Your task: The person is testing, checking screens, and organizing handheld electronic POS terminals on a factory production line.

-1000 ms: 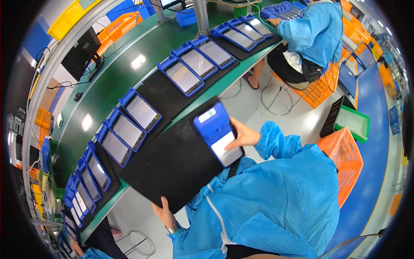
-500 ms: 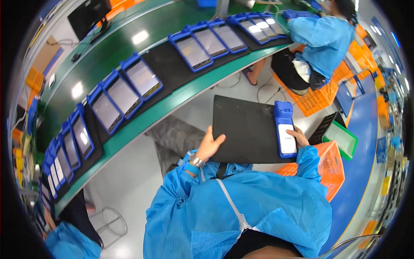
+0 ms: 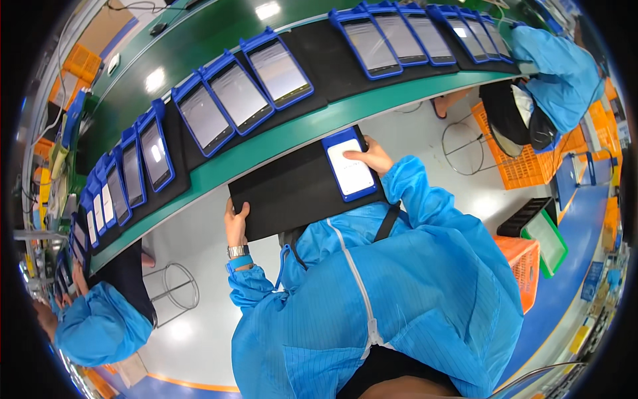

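Note:
A flat black mat is held out in front of my body, close to the bench's front edge. My left hand grips its left end, thumb on top and fingers underneath. At the right end my right hand clasps the mat's edge, with the thumb lying on a blue handheld terminal. That terminal rests on the mat with its lit white screen facing up. Fingers under the mat are hidden.
Across the green bench, several blue terminals with lit screens stand in groups on black mats. Co-workers in blue sit at left and right. Orange crates and a green-rimmed tray are at right.
Both hands have carried the black mat and the terminal on it to the left, closer to the bench edge. My view has turned to the left, and the grip stays.

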### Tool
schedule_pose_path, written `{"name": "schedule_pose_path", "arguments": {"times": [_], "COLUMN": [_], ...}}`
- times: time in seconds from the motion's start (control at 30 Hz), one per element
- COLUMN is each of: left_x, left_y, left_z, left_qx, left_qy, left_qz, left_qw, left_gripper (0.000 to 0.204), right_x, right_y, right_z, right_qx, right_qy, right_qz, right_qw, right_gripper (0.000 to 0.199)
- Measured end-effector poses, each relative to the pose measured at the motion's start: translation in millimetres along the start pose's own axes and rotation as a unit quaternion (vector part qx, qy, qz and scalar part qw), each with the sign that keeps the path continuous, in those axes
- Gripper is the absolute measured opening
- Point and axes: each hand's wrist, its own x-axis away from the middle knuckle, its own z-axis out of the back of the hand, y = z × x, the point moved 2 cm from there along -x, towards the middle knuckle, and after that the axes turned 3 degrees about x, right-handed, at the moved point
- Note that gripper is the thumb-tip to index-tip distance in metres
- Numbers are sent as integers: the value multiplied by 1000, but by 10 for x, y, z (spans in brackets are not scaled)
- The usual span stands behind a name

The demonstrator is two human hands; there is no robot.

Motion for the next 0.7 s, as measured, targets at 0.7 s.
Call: {"name": "schedule_pose_path", "arguments": {"times": [0.7], "left_x": [237], "left_y": [-497], "left_z": [131], "left_qx": [-10], "left_qy": [86], "left_qz": [-10], "left_qw": [996], "left_gripper": [53], "right_x": [170], "right_y": [-264], "right_z": [-603], "right_qx": [518], "right_qy": [132], "right_qz": [186], "right_qw": [824], "right_gripper": [92]}}
